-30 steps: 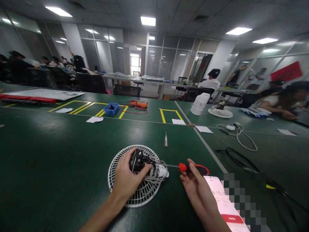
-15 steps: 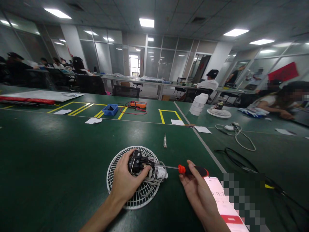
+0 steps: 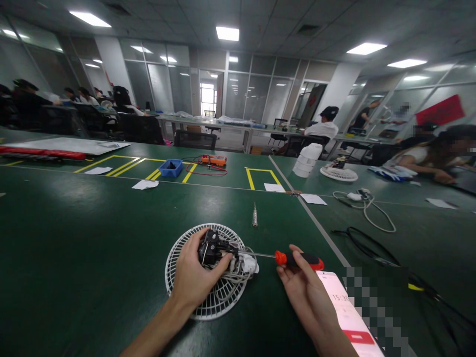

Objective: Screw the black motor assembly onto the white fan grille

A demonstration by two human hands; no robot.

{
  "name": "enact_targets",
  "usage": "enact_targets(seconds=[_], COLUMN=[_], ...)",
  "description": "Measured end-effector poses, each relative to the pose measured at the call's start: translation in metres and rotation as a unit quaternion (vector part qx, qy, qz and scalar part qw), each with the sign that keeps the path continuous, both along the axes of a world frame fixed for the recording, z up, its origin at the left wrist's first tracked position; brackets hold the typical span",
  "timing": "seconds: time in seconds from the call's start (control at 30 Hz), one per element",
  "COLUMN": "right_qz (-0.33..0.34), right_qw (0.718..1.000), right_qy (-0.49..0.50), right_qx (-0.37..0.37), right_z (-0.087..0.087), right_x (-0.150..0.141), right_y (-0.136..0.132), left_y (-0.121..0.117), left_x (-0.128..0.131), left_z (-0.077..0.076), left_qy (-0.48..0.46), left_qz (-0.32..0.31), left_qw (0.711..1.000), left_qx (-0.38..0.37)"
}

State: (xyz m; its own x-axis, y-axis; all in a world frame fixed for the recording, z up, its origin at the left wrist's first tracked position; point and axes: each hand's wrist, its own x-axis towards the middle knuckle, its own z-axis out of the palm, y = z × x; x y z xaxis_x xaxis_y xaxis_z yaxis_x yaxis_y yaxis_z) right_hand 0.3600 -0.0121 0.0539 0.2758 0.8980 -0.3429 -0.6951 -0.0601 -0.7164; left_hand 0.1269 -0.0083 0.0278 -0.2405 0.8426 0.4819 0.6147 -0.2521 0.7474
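My left hand (image 3: 195, 272) is closed around a black fan motor unit (image 3: 210, 250), thumb on its right side. Under the motor lies a round white fan grille (image 3: 176, 277), flat on the green table. A white plastic part (image 3: 250, 264) and coiled grey cable sit at the motor's right. With my right hand (image 3: 303, 287) I grip a screwdriver (image 3: 297, 259) by its red and black handle. Its shaft points left, level, and the tip meets the black arm of the motor unit; the exact contact is hidden. Beyond the grille lies a small clear-handled screwdriver (image 3: 255, 217).
A lit phone (image 3: 345, 312) lies beside my right wrist. Black cable (image 3: 372, 253) and grey cable (image 3: 375, 213) lie to the right. Farther back are a blue bin (image 3: 170, 168), an orange multimeter (image 3: 213, 160), white stacked cups (image 3: 307, 161) and another fan grille (image 3: 339, 173). People sit around.
The grip of both hands and the screwdriver's place at the motor look nearly the same. My right fingers have shifted slightly on the handle, and the whole view has moved a little.
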Motion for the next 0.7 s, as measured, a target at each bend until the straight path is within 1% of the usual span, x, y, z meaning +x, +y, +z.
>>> enact_targets(seconds=[0.23, 0.47, 0.6, 0.7], right_qz=[-0.012, -0.008, -0.020, -0.007], right_qw=[1.000, 1.000, 1.000, 1.000], right_qy=[0.024, 0.012, 0.021, 0.025], right_qx=[0.009, -0.024, -0.011, 0.003], right_z=[0.0006, -0.0040, -0.0016, -0.0020], right_x=[0.0005, 0.0009, 0.0025, 0.0024], right_y=[0.0011, 0.0016, 0.0025, 0.0028], left_y=[-0.0005, 0.0002, -0.0004, -0.0008], left_x=[0.0006, 0.0007, 0.0008, 0.0006], left_z=[-0.0009, -0.0027, -0.0017, -0.0013], left_qy=[-0.003, -0.003, -0.004, -0.003], left_qz=[0.007, 0.008, 0.008, 0.005], left_qw=[1.000, 1.000, 1.000, 1.000], left_qx=[-0.013, -0.009, -0.010, -0.012])
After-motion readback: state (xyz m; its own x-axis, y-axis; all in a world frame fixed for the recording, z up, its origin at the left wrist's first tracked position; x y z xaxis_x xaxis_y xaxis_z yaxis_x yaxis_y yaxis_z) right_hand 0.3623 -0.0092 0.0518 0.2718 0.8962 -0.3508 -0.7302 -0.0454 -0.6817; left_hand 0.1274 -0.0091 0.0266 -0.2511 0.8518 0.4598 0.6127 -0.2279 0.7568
